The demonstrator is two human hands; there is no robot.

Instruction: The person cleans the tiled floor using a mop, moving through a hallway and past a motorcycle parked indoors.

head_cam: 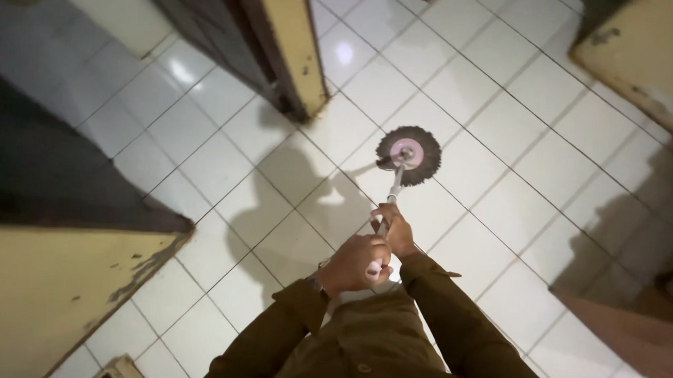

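1. At the far left a yellow wall (pixel 37 297) with chipped paint rises beside the white tiled floor (pixel 201 168).
2. Further in, a dark door (pixel 230 33) with a yellow edge stands at the top, its foot on the tiles.
3. The left hand (pixel 356 264) is at the top end of the mop handle (pixel 387 214), fingers clamped around it.
4. The right hand (pixel 395 228) sits just below on the same handle, fingers closed around it.
5. The mop runs lengthwise from the hands up and slightly right, pointing away from the person; its round dark mop head (pixel 408 155) with a pink centre lies flat on the floor near the middle, right of the door.
6. At the top right corner stands another yellow wall (pixel 653 51).
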